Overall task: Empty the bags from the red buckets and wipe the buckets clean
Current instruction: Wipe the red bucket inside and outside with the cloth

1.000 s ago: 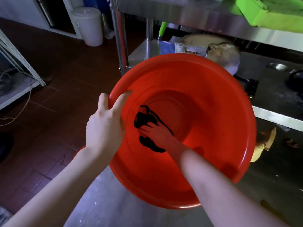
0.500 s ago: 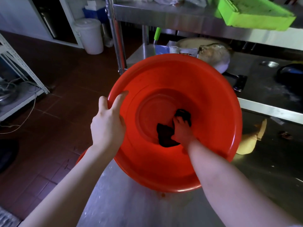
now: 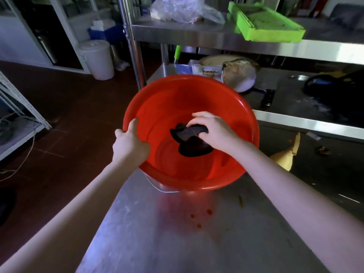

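- The red bucket (image 3: 189,174) stands on the steel table (image 3: 177,243) and is tilted, so its open mouth faces the camera. Half a second ago it filled more of the view and sat closer to the camera; now it looks smaller and farther away.
- Inside the bucket, the right hand (image 3: 214,131) is closed around a dark cloth (image 3: 191,138). The fingers curl over the bunched top of the cloth, and the loose end hangs down against the bucket's floor. Earlier this hand pressed the cloth flat on the bottom, first on the left part and then nearer the right wall; now the cloth is gathered up and partly lifted.
- The left hand (image 3: 130,144) grips the left rim of the bucket, with the thumb inside the rim and the other fingers on the outside, the same grip as before.
- In front of the bucket, a few small brown drops (image 3: 199,219) lie on the table.
- Above the bucket, on the upper shelf (image 3: 216,39), there are a green tray (image 3: 267,26) and a clear plastic bag (image 3: 177,8).
- To the left of the bucket, far back on the floor, stands a white bin (image 3: 97,59).
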